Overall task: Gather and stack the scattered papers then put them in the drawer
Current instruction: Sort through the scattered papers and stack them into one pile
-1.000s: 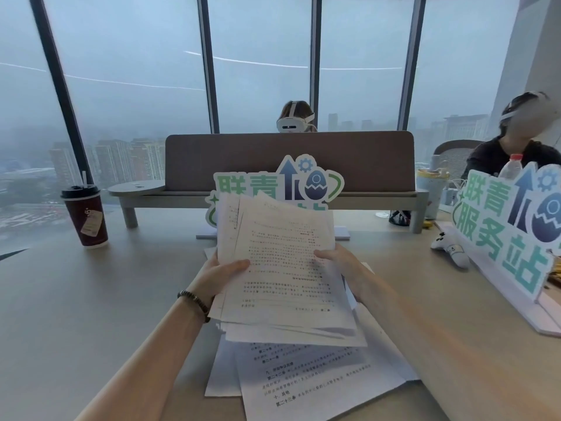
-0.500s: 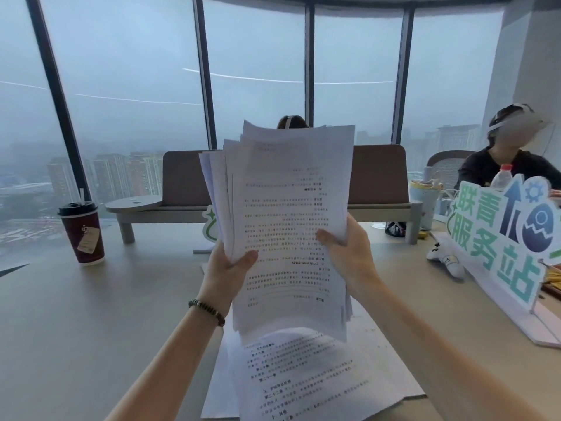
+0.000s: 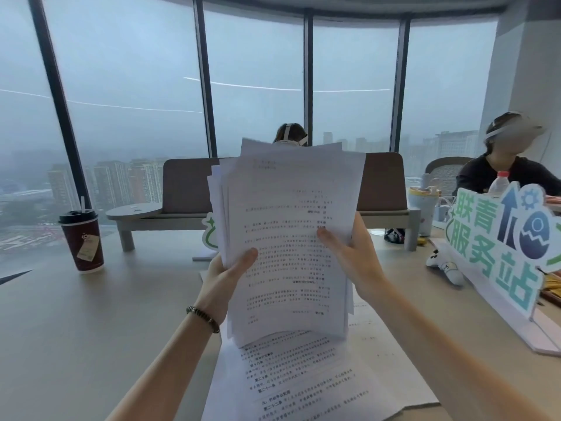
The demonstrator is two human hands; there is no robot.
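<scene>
A lidded coffee cup (image 3: pixel 82 240) stands at the surface's (image 3: pixel 76 323) left; a lettered sign (image 3: pixel 498 247) stands right, near a bottle (image 3: pixel 498 184).

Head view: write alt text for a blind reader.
Both hands, left hand and right hand, hold a stack of papers upright above more papers lying on a desk; a coffee cup stands left.
</scene>
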